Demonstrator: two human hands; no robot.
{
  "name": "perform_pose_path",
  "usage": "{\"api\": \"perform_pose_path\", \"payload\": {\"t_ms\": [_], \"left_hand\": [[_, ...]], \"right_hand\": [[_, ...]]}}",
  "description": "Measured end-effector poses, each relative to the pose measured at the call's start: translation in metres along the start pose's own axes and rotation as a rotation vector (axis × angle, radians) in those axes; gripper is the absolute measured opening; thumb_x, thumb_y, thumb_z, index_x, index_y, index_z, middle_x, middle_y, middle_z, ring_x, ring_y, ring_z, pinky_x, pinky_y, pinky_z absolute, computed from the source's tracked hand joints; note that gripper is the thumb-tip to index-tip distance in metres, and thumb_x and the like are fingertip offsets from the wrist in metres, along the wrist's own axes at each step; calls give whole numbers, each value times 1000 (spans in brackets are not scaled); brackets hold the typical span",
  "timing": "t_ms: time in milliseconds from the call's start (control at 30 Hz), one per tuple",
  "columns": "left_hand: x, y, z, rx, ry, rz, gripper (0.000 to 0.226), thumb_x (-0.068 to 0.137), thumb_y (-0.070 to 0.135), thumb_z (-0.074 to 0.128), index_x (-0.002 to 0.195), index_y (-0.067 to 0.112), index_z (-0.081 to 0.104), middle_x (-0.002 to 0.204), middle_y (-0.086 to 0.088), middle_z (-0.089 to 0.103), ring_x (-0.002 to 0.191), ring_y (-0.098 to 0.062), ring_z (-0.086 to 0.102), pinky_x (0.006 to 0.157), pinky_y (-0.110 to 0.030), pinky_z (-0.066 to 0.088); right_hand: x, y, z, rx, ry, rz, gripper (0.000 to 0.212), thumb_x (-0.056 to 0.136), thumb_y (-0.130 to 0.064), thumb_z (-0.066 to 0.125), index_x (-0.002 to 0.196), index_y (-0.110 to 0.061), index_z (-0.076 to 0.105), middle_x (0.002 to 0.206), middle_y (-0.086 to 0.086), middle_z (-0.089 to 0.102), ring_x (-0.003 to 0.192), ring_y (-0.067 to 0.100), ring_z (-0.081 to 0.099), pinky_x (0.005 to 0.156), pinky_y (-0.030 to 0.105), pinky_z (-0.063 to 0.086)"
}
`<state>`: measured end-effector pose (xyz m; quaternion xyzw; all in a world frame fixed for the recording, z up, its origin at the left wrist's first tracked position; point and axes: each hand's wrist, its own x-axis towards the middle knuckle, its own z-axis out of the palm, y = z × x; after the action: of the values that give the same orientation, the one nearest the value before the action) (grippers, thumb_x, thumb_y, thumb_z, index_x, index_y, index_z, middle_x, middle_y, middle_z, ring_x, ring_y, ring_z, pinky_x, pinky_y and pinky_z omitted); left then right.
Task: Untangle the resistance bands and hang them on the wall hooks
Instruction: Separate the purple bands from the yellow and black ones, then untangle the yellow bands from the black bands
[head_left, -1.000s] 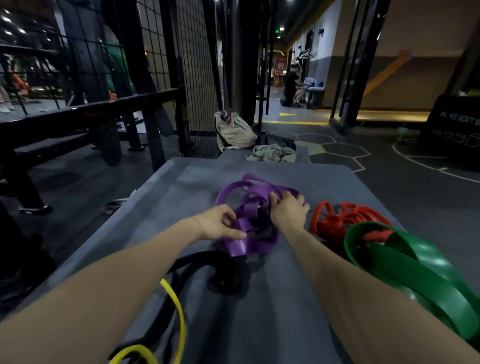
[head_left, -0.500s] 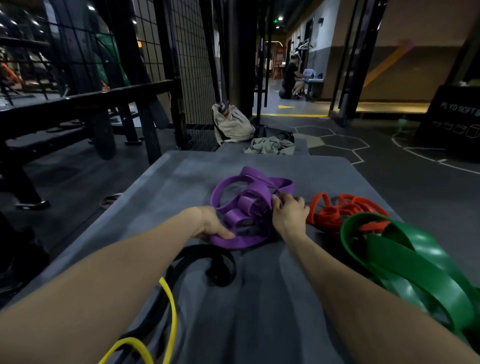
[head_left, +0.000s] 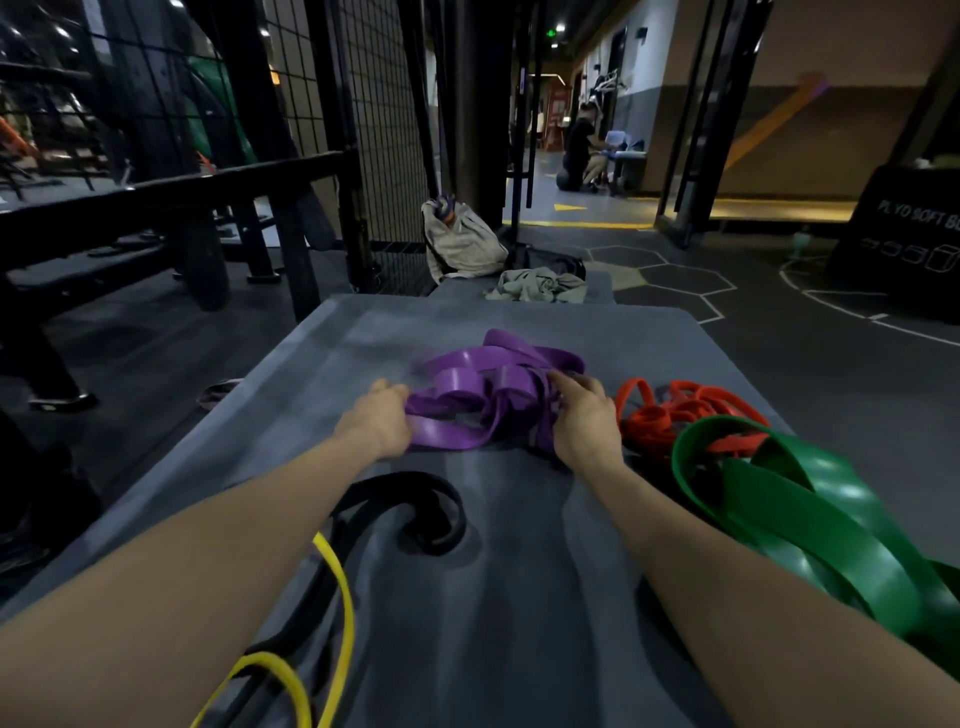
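Lying in a knotted heap at the middle of the grey table (head_left: 519, 597), the purple band (head_left: 488, 395) has several wide loops folded over one another. At its nine o'clock side the left hand (head_left: 382, 421) meets the near loop, thumb side against the rubber; its fingertips are hidden behind the hand, so whether that grip is clenched on the band or only resting there I cannot tell. At the three o'clock side the right hand (head_left: 584, 415) lies on the tangle with fingers curled over a strand, grasping it, the fingertips reaching toward twelve o'clock. Just beyond the right hand, at three o'clock from the purple heap, sits the red band (head_left: 675, 410), a thinner bundle of loops. Overlapping its near edge, at about four o'clock, the broad green band (head_left: 810, 519) sprawls toward the table's right edge. At six to seven o'clock, between the forearms, a black band (head_left: 415, 514) curls into a loop, and a thin yellow band (head_left: 337, 613) runs beside it toward the near left corner. Past the table's far edge, at twelve o'clock, a grey cloth (head_left: 540, 286) lies crumpled, with a beige bag (head_left: 462, 244) at eleven o'clock against a black wire-mesh rack (head_left: 363, 130).
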<state>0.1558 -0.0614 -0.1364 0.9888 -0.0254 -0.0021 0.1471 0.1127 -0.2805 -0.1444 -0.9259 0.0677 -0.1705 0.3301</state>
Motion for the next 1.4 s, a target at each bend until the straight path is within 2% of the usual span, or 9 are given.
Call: {"api": "perform_pose_path", "payload": {"t_ms": [267,567,733,867,967,1033,1133,1300,1400], "left_hand": [[-78,1,-48,-118,69,59,39,88,23,59,124,10,54,131,-15,46,119,-32,50,102,-32,39],[-209,-45,-63,-252,65,-7,30,84,26,65,110,11,61,118,-13,60,104,-30,59,91,-36,49],[-268,-69,-61,-325,116,-73,29,87,23,62,113,11,61,119,-8,62,110,-25,58,95,-34,47],[-304,-82,-49,-380,166,-57,25,87,20,60,109,8,63,114,-9,61,106,-24,59,86,-23,42],[-322,-89,-33,-370,191,-67,26,87,20,60,110,10,63,115,-8,60,108,-22,59,91,-25,42],[-331,-91,-23,-372,220,-62,26,88,20,60,111,11,63,116,-6,58,109,-20,57,93,-23,40],[-332,-94,-15,-393,259,-25,24,87,19,61,110,10,64,113,-7,57,108,-21,56,96,-26,41],[-329,-92,-18,-443,298,-19,21,87,18,60,106,10,66,109,-8,60,106,-22,56,93,-25,40],[-326,-90,-19,-472,349,-28,17,88,19,59,100,9,66,104,-7,60,102,-22,56,88,-25,41]], "right_hand": [[-55,-51,-34,4,26,37,46,89,-1,41,134,-12,49,134,19,44,123,39,41,104,39,38],[-164,-119,-28,109,-195,34,38,90,-15,53,128,-9,54,128,20,52,118,38,49,104,41,40],[-221,-136,-5,152,-351,11,38,87,-25,60,120,-6,58,127,21,55,120,36,50,104,41,39],[-254,-140,5,172,-404,14,28,85,-30,64,96,-5,60,102,17,61,107,33,55,84,35,41],[-273,-139,13,230,-443,54,37,80,-29,69,59,-13,43,62,4,48,69,24,54,59,28,35],[-283,-138,18,276,-451,78,45,76,-28,74,54,-16,36,54,-1,41,51,14,42,50,27,31],[-286,-137,23,246,-489,80,48,72,-19,77,53,-17,33,52,-3,38,47,10,36,45,24,28],[-275,-138,23,377,-539,205,33,72,-5,75,58,-12,46,62,9,52,58,22,52,60,37,49],[-262,-138,17,458,-440,107,24,76,-5,72,65,-16,54,66,6,57,66,21,56,75,40,53]]}}
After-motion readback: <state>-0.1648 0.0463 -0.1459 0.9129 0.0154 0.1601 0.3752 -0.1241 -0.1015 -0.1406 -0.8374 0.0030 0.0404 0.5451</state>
